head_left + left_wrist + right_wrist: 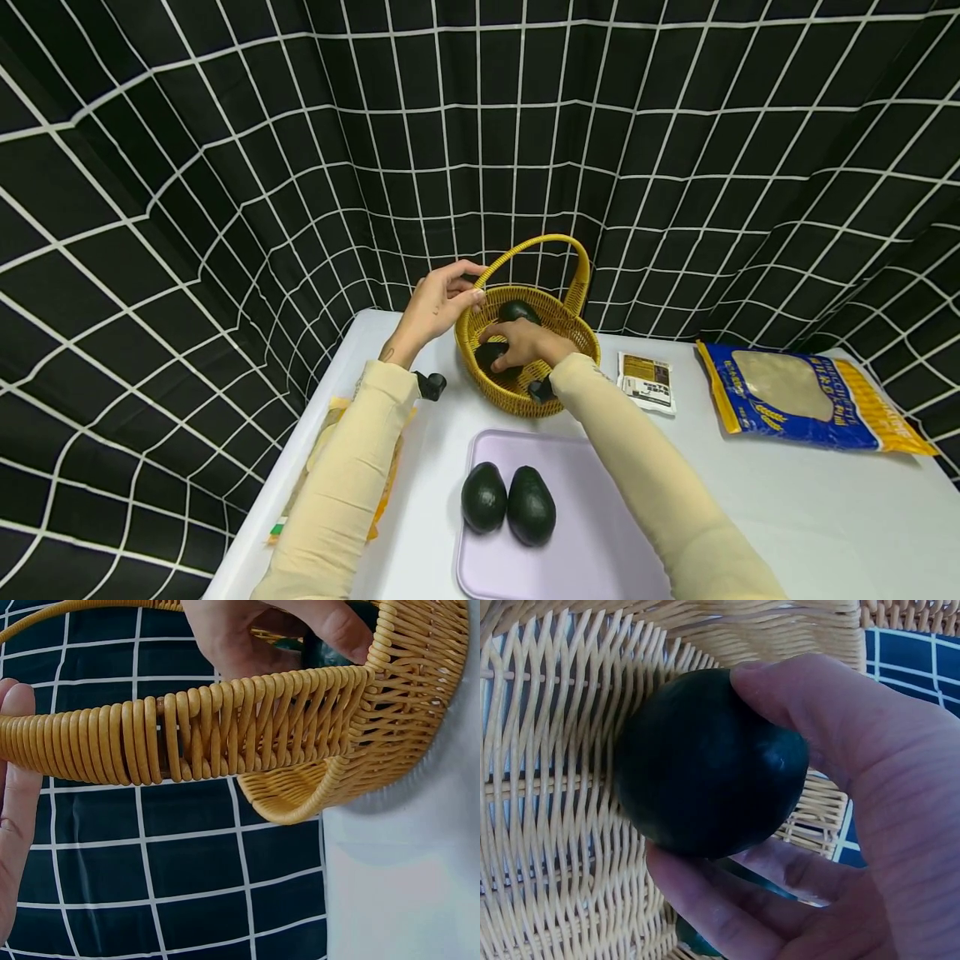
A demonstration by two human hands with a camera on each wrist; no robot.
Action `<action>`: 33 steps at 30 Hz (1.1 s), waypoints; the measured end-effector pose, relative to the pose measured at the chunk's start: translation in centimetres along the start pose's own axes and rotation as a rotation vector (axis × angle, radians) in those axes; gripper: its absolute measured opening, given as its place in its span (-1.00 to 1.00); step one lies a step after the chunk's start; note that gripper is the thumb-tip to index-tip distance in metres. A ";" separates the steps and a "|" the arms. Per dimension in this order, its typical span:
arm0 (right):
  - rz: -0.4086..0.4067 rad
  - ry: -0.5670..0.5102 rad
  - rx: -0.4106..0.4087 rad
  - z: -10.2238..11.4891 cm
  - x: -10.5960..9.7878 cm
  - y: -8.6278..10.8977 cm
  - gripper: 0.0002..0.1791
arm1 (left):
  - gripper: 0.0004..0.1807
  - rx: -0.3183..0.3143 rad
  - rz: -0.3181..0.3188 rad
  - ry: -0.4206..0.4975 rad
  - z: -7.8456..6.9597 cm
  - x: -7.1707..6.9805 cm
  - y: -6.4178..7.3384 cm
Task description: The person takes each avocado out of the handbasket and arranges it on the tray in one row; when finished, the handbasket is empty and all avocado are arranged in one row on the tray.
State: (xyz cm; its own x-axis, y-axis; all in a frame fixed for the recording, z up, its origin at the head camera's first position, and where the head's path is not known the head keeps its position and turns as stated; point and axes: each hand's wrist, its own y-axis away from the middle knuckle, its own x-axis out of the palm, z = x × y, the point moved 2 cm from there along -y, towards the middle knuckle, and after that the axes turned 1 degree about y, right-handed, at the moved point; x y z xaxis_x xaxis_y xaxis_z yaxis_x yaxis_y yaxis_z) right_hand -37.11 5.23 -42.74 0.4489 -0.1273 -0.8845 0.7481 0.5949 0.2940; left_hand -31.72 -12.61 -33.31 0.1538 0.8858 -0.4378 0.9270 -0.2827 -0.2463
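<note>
A yellow wicker basket with a tall arched handle stands at the back of the table. My left hand holds the handle near its left base, thumb and fingers on either side of it. Inside the basket, my right hand grips a dark green avocado between thumb and fingers, close to the woven wall. A second avocado lies behind it in the basket. On the lilac tray in front, two more avocados, a left one and a right one, lie side by side.
Right of the basket lies a small brown-and-white packet, then a big blue-and-yellow bag. An orange-edged package is partly hidden under my left forearm. A black curtain with white grid lines hangs behind the white table.
</note>
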 end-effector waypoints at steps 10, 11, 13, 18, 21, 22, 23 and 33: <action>-0.048 0.015 -0.019 0.3 -0.7 0.4 -0.36 | -0.66 0.002 -0.001 0.009 0.0 0.0 0.0; -0.055 0.015 -0.018 0.3 -0.8 0.5 -0.36 | -0.66 0.003 -0.002 0.009 -0.1 0.0 0.0; -0.073 0.014 -0.018 0.3 -1.0 0.6 -0.36 | -0.66 0.001 -0.003 0.007 -0.1 0.0 0.0; -0.123 -0.001 -0.020 0.3 -1.3 0.9 -0.36 | -0.67 -0.009 -0.007 0.004 0.0 0.0 0.1; -0.160 -0.023 -0.025 0.4 -1.6 1.3 -0.37 | -0.67 -0.012 -0.013 -0.001 0.0 0.0 0.1; -0.172 -0.031 -0.023 0.4 -1.6 1.5 -0.37 | -0.67 -0.013 -0.014 -0.006 0.0 0.0 0.1; -0.187 -0.040 -0.023 0.4 -1.7 1.7 -0.37 | -0.67 -0.014 -0.014 -0.009 0.0 0.0 0.1; -0.339 -0.091 -0.013 0.8 -2.0 3.6 -0.37 | -0.66 -0.024 -0.011 0.001 -0.1 0.0 0.0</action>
State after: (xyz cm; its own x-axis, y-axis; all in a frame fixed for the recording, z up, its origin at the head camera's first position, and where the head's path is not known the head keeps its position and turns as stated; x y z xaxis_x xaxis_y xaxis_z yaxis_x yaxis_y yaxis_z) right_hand -34.93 7.01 -39.68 0.2178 -0.3892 -0.8950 0.8562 0.5164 -0.0161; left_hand -31.74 -12.57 -33.24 0.1443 0.8892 -0.4342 0.9364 -0.2645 -0.2306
